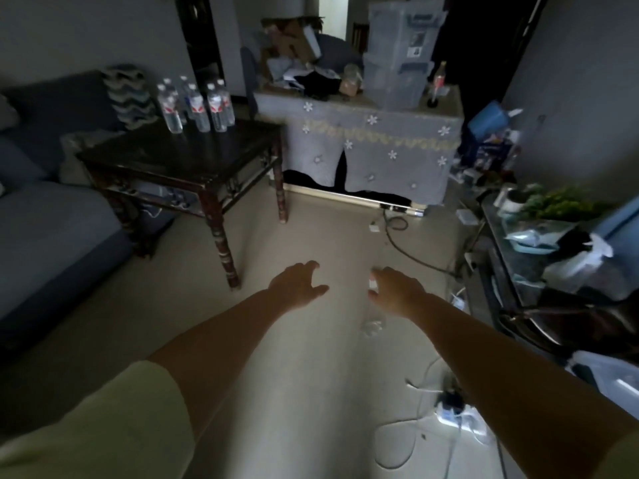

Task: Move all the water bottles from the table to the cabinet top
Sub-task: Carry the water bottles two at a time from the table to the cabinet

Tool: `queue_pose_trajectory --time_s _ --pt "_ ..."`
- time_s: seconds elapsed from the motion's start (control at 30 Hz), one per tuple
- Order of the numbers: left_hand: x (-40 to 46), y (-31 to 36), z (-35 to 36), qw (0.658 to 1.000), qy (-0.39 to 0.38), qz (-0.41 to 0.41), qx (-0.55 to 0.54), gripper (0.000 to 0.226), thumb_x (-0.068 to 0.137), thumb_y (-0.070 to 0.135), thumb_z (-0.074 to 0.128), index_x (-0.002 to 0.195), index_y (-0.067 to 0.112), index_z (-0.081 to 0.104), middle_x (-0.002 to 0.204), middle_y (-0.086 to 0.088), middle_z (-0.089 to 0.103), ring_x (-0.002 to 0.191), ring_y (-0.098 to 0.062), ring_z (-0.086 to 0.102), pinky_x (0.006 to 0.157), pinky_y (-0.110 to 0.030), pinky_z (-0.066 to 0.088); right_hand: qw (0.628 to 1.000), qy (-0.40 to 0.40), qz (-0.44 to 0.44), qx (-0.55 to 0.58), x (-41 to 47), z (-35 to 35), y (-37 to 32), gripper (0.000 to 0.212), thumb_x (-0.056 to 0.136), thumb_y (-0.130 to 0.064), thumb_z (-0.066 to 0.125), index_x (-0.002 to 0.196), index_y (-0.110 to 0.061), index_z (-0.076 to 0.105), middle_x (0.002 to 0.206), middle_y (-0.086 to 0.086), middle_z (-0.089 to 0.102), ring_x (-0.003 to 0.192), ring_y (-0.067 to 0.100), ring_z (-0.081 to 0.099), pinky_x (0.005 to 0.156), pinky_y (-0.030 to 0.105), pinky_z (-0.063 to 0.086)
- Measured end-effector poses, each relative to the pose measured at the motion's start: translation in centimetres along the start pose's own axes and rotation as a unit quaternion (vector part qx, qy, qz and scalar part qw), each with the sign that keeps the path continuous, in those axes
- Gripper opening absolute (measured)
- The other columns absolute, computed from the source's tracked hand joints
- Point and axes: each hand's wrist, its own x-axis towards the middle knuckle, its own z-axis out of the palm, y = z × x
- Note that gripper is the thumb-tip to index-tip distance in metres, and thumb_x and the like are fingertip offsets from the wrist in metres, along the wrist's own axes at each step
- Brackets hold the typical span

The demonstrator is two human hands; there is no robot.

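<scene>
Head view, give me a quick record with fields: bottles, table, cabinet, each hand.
bottles on table: cluster of water bottles upright at the far left corner
table: dark wooden table beside the sofa
cabinet: cloth-covered cabinet, top crowded with bins and boxes
left hand: left hand holds nothing, fingers loosely curled
right hand: right hand grips a clear bottle hanging downward

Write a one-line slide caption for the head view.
Right hand carrying a water bottle, left hand empty; more bottles wait on the dark table.

Single head cam, wide-angle, fwd and down over outstretched arms toward table (pixel 179 157), cabinet (pixel 373 140).
</scene>
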Motion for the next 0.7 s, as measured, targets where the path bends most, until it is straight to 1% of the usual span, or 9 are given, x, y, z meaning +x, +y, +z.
queue_pose_trajectory --time_s 0.1,0.17,0.27,0.4,0.47,0.63,0.7 --pt "3.3 0.4 -0.6 1.000 0.011 -0.020 -0.014 0.061 0.091 0.048 0.054 0.142 0.020 0.036 0.133 -0.010 0.053 0.122 -0.027 0.051 0.101 -0.039 0.043 0.999 -0.004 -0.024 -0.022 4.4 -1.5 1.2 0.042 0.097 -0.037 0.042 0.131 -0.013 0.043 0.131 0.012 0.050 0.120 0.030 0.052 0.096 0.039 0.044" --pt "5.1 0.2 -0.7 0.999 0.010 -0.033 -0.023 0.061 0.091 0.049 0.054 0.142 0.021 0.036 0.134 -0.009 0.052 0.123 -0.027 0.050 0.102 -0.039 0.043 0.999 -0.015 -0.035 -0.025 7.2 -2.4 1.4 0.045 0.098 -0.037 0.042 0.135 -0.013 0.041 0.132 0.012 0.049 0.120 0.029 0.052 0.097 0.041 0.046" --pt "7.5 -1.1 -1.5 0.998 0.007 -0.053 -0.024 0.062 0.092 0.049 0.053 0.143 0.021 0.035 0.135 -0.009 0.052 0.124 -0.027 0.050 0.103 -0.040 0.042 0.998 -0.028 -0.053 -0.026 11.4 -3.3 0.6 0.048 0.097 -0.038 0.042 0.139 -0.015 0.038 0.135 0.012 0.046 0.123 0.030 0.050 0.100 0.044 0.045" --pt "11.4 -4.9 -3.4 0.995 0.016 -0.092 -0.035 0.061 0.092 0.049 0.053 0.144 0.022 0.034 0.136 -0.008 0.050 0.125 -0.026 0.049 0.103 -0.040 0.043 0.995 -0.027 -0.086 -0.030 18.2 -4.2 -2.1 0.047 0.097 -0.037 0.043 0.138 -0.014 0.040 0.135 0.012 0.048 0.123 0.030 0.050 0.099 0.042 0.045" --pt "12.6 -6.5 -4.4 0.994 0.008 -0.099 -0.033 0.062 0.092 0.048 0.053 0.144 0.021 0.034 0.137 -0.009 0.049 0.126 -0.027 0.048 0.104 -0.038 0.042 0.994 -0.034 -0.096 -0.034 20.3 -4.6 -3.3 0.047 0.097 -0.037 0.043 0.138 -0.013 0.041 0.134 0.013 0.048 0.122 0.030 0.050 0.099 0.042 0.045" --pt "19.6 -13.8 -9.6 0.991 0.030 -0.126 -0.038 0.060 0.093 0.047 0.053 0.143 0.021 0.035 0.139 -0.008 0.049 0.125 -0.026 0.049 0.099 -0.036 0.043 0.991 -0.035 -0.123 -0.031 30.3 -6.3 -9.0 0.047 0.098 -0.037 0.042 0.137 -0.012 0.041 0.133 0.012 0.049 0.122 0.029 0.051 0.098 0.040 0.045" --pt "22.1 -16.1 -11.8 0.992 0.025 -0.120 -0.024 0.059 0.093 0.048 0.051 0.143 0.021 0.035 0.141 -0.007 0.047 0.127 -0.026 0.047 0.101 -0.036 0.041 0.991 -0.037 -0.126 -0.028 33.6 -7.4 -11.0 0.046 0.098 -0.037 0.042 0.137 -0.012 0.041 0.134 0.013 0.048 0.122 0.029 0.051 0.099 0.040 0.045"
